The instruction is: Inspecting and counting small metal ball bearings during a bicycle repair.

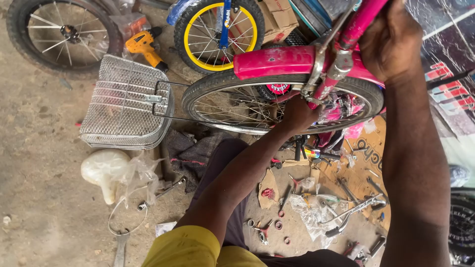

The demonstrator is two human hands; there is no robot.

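Hands [297, 114] — pink bicycle [277, 62], spoked wheel [237, 91]

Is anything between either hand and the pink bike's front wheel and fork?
Nothing visible. The left hand is already at the wheel just below the pink mudguard, beside the brake. The right hand grips the pink frame above the fork. The wire basket sits off to the side.

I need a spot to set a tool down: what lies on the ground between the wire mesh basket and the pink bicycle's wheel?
In the head view, a dark crumpled rag lies between the wire mesh basket and the pink bicycle's wheel.
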